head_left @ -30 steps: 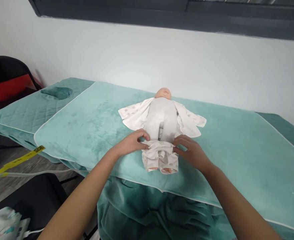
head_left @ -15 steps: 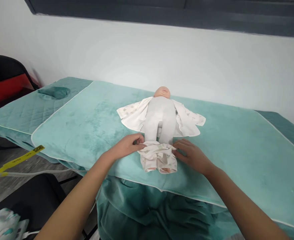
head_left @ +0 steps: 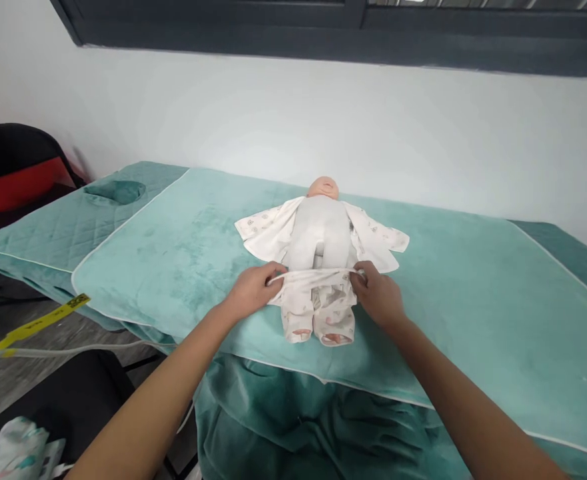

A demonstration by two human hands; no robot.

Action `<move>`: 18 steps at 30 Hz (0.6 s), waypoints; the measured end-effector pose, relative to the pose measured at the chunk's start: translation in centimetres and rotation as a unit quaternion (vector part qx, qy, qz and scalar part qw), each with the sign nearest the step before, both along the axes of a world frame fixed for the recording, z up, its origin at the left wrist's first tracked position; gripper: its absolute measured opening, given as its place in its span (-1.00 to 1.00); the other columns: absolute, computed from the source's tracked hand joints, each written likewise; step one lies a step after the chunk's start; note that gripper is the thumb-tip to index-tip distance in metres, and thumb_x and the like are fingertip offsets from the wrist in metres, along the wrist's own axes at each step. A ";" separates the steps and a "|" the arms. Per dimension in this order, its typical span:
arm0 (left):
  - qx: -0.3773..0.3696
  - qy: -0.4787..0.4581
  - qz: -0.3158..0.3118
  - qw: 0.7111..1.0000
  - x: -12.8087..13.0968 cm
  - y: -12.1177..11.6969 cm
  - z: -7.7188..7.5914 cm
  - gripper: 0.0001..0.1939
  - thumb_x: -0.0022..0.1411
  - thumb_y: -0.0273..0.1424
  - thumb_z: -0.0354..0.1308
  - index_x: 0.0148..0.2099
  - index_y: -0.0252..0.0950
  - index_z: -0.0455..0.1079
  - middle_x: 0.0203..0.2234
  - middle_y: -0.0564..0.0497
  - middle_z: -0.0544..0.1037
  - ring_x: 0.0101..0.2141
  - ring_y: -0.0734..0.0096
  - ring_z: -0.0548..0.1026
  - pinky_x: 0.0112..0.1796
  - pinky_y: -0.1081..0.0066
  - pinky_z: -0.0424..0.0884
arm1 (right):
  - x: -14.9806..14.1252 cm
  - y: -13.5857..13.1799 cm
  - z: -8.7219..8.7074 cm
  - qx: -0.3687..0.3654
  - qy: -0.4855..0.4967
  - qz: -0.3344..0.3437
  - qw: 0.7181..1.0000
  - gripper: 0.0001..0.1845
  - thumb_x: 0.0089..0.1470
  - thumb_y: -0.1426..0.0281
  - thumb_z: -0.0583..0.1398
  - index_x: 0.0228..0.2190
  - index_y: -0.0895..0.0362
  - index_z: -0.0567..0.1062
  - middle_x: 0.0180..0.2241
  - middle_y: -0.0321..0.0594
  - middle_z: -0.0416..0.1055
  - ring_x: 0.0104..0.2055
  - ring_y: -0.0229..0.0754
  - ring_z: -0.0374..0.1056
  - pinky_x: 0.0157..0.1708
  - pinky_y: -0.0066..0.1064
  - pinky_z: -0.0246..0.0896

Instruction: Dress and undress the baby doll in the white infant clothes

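Note:
A baby doll (head_left: 317, 223) with a grey cloth body lies on its back on the green bed cover, head toward the wall. Its arms are in an open white printed jacket (head_left: 268, 235) spread out to both sides. White printed baby pants (head_left: 297, 308) cover the lower legs, and the feet show at the cuffs. My left hand (head_left: 256, 288) is closed on the left end of the waistband. On the opposite end, my right hand (head_left: 379, 293) pinches the same waistband, stretching it straight across the doll's legs.
The bed (head_left: 473, 313) stands against a white wall (head_left: 293, 113), with a face hole (head_left: 116, 191) at its left end. A black chair (head_left: 63, 407) at lower left carries folded cloth (head_left: 10, 447). A cable (head_left: 108, 347) with a yellow tag (head_left: 40, 322) runs beside it.
The bunched waistband has been pulled up the legs toward the doll's body and drawn wide and taut. Both hands have moved slightly up with it.

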State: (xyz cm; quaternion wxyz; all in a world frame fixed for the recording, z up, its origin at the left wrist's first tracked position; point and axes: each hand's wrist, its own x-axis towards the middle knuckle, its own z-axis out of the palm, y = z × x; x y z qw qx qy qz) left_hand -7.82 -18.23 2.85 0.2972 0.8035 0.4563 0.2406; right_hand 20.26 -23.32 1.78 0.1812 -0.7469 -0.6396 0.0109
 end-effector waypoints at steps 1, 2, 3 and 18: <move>0.013 -0.009 0.038 0.999 0.5 0.3 -0.4 -0.78 0.24 -0.34 0.04 -0.11 -0.17 0.46 -0.58 0.13 0.39 -0.48 0.40 0.35 -0.41 0.44 0.20 | -0.3 0.1 0.3 0.008 -0.018 0.001 1.000 -0.74 0.20 0.29 0.03 -0.12 0.05 0.41 -0.49 -0.24 0.44 -0.49 -0.16 0.27 -0.49 -0.41 -0.22; 0.028 -0.023 0.070 0.997 1.2 0.7 -0.7 -0.77 0.24 -0.37 0.04 -0.11 -0.17 0.46 -0.56 0.11 0.42 -0.45 0.38 0.38 -0.38 0.43 0.24 | -0.5 0.2 0.6 0.016 -0.036 0.008 0.999 -0.73 0.20 0.31 0.02 -0.11 0.05 0.42 -0.45 -0.23 0.46 -0.48 -0.16 0.28 -0.49 -0.41 -0.21; 0.044 -0.040 0.091 0.994 2.0 1.2 -1.0 -0.76 0.23 -0.40 0.03 -0.10 -0.18 0.46 -0.50 0.09 0.46 -0.40 0.37 0.42 -0.33 0.42 0.29 | -0.8 0.4 0.9 0.026 -0.052 0.019 0.998 -0.72 0.21 0.33 0.01 -0.10 0.05 0.42 -0.40 -0.20 0.49 -0.46 -0.16 0.30 -0.49 -0.40 -0.18; -0.020 -0.253 0.092 0.963 6.8 9.2 -1.1 -0.81 0.19 -0.47 0.07 -0.28 -0.25 0.53 -0.28 -0.02 0.61 -0.19 0.26 0.51 -0.04 0.29 0.38 | 1.1 8.2 2.1 0.081 0.124 0.045 0.988 -0.65 0.13 0.32 0.02 -0.12 0.07 0.50 -0.39 -0.18 0.52 -0.35 -0.07 0.39 -0.31 -0.33 0.21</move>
